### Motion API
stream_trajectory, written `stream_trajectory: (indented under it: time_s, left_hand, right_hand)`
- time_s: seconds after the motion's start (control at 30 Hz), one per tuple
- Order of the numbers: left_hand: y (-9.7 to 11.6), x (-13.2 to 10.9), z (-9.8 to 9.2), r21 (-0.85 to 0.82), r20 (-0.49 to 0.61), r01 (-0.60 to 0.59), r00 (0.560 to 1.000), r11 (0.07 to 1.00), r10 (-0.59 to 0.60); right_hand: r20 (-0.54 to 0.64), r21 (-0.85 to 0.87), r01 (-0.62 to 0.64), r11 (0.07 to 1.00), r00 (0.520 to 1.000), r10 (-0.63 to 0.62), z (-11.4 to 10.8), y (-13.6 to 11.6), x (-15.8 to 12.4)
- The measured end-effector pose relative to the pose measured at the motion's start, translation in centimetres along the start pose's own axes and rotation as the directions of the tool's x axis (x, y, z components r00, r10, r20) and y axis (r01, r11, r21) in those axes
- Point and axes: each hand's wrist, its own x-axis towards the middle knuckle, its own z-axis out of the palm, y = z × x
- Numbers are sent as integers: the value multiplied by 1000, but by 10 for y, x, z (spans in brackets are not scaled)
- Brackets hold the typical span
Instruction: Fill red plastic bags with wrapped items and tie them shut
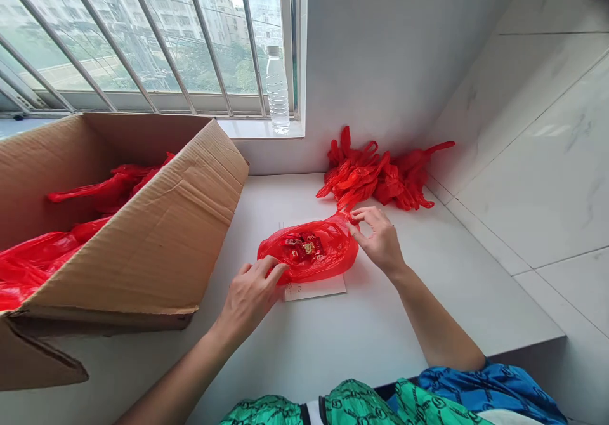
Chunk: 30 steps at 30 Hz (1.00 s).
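Observation:
A thin red plastic bag [333, 263] lies on the white counter in front of me, its mouth spread and facing up. Inside it sit several small shiny red packets [304, 247] with gold marks; their kind is hard to make out. My left hand [254, 292] has its fingers curled on the bag's near left edge. At the far right, my right hand [380, 241] pinches the bag's gathered end between thumb and fingers. A white card with faint writing [323, 288] shows from under the bag, partly covered.
An open cardboard box [157, 241] holding more red bags [114, 187] stands at the left. Against the wall, a heap of crumpled red bags [366, 174] lies behind my right hand. A clear water bottle [277, 92] stands on the sill by the barred window.

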Motion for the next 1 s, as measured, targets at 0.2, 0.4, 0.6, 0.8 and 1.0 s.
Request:
stream_trajectory:
  time_s: [0.2, 0.4, 0.6, 0.8, 1.0]
  left_hand:
    - [-5, 23, -39, -482, -363, 129, 871, 866, -331]
    - [2, 69, -79, -892, -403, -131, 667, 433, -627]
    - [7, 103, -93, -944, -320, -288, 693, 158, -646]
    - [23, 109, -85, -967, -229, -169, 906, 191, -356]
    - [22, 106, -67, -753, -427, -159, 857, 638, -290]
  right_hand:
    - [-65, 621, -62, 782, 990, 129, -20, -21, 34]
    - [-5, 868, -97, 486, 979, 204, -17, -51, 64]
    - [8, 890, -39, 454, 998, 70, -6, -72, 70]
    - [210, 670, -21, 742, 964, -162, 12, -86, 56]
    - [252, 815, -205, 542, 968, -13, 28, -82, 56]
